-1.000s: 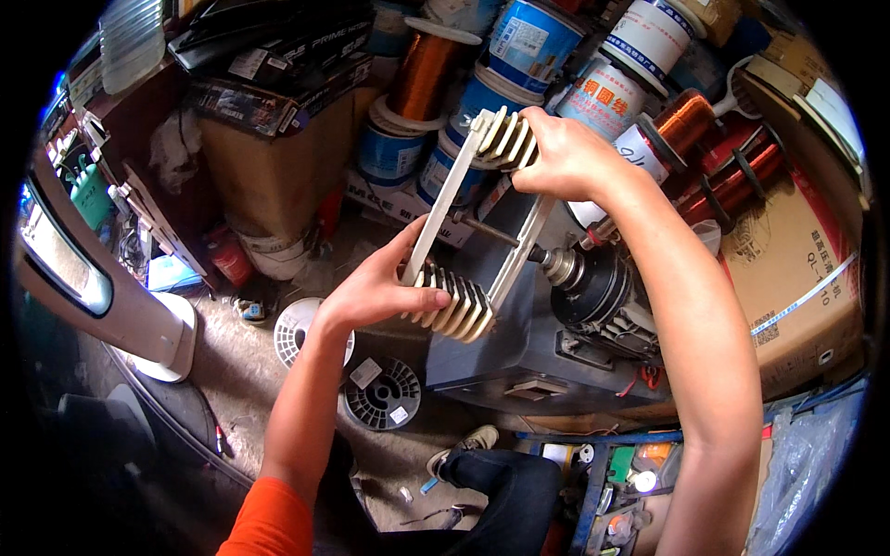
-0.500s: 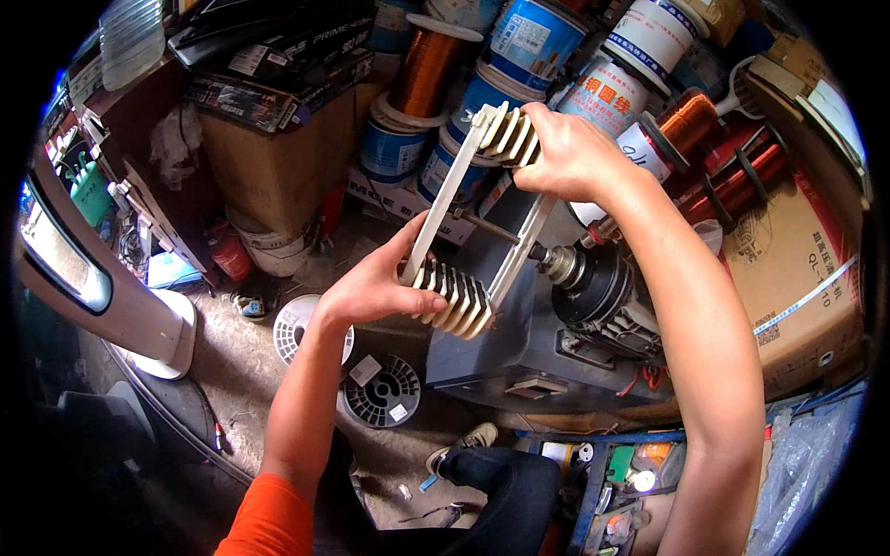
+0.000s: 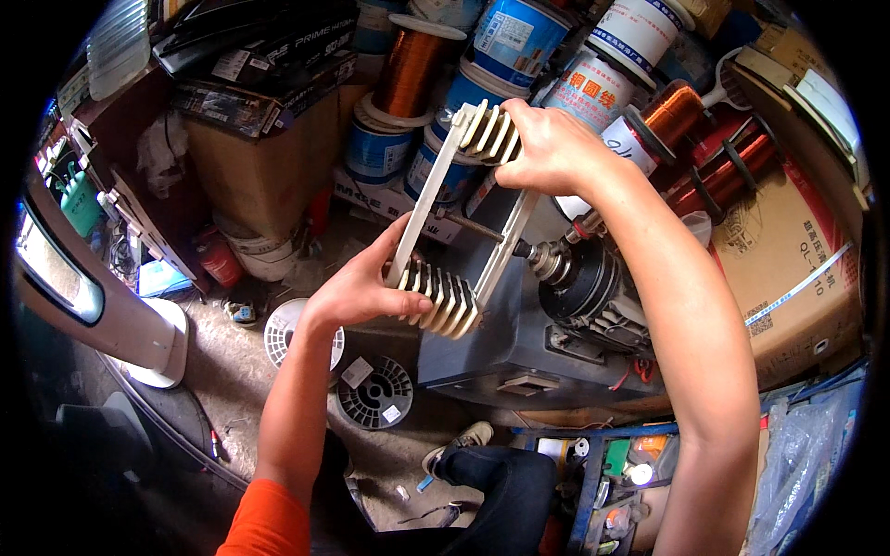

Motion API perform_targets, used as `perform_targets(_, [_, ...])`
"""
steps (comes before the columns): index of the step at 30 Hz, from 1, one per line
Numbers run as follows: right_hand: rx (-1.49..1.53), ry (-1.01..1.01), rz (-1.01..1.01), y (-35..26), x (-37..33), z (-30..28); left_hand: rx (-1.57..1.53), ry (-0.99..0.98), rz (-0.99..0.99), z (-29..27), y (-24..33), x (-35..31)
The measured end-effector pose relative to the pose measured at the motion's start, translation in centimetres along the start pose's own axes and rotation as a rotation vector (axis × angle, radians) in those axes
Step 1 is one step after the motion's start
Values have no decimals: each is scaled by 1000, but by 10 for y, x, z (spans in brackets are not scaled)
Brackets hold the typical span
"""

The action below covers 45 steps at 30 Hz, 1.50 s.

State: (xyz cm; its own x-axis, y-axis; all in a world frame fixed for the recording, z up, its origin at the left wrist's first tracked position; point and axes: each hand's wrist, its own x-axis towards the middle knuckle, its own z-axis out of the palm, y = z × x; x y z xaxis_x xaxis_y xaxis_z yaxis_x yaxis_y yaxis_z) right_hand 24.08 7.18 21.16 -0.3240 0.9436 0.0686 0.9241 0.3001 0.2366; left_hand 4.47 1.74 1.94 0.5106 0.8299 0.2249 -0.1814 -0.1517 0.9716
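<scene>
Concrete floor (image 3: 218, 371) spreads beneath a crowded workshop, with a grey machine (image 3: 482, 361) standing ahead of me and a printed brown carton (image 3: 769, 287) to its right. At the far left, black boxes (image 3: 278, 97) are stacked on a tall plain carton (image 3: 246, 176).

Across the back, blue and white drums crowd together beside an upright spool of copper wire (image 3: 408, 69); more copper-wound spools lie tilted at the right. A dark spindle head (image 3: 584, 287) sits on top of the grey machine.

Held aloft near the middle, just left of that spindle head, is a cream frame (image 3: 429, 190), tilted, its two long rails joined at each end by a row of slotted fins. My hands grip it at opposite ends. My right hand (image 3: 556, 144) is partly curled, thumb and fingers closed on the upper fins; my left hand (image 3: 357, 287) wraps the lower end, thumb laid across the fins, some fingers hidden behind the rail.

On the floor below my left wrist, a black reel (image 3: 375, 398) lies beside a white reel (image 3: 283, 334). A thin metal rod (image 3: 475, 225) shows between the rails; whether it touches the frame, I cannot tell. Smallest of all, a blue scrap (image 3: 425, 484) lies near a shoe.
</scene>
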Motion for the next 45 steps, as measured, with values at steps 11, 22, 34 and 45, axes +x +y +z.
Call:
perform_targets(11, [21,-11,-11,4,3,3,-34,1,-36,2,5,-1])
perform_targets(22, [30,-37,11,3,3,2,-53,7,-7,0,1,0])
perform_targets(34, [68,-45,-10,7,3,2,-60,-5,-47,1,4,-1])
perform_targets(45, [227,17,-20,10,-2,-1,-202,30,53,0,-3,3])
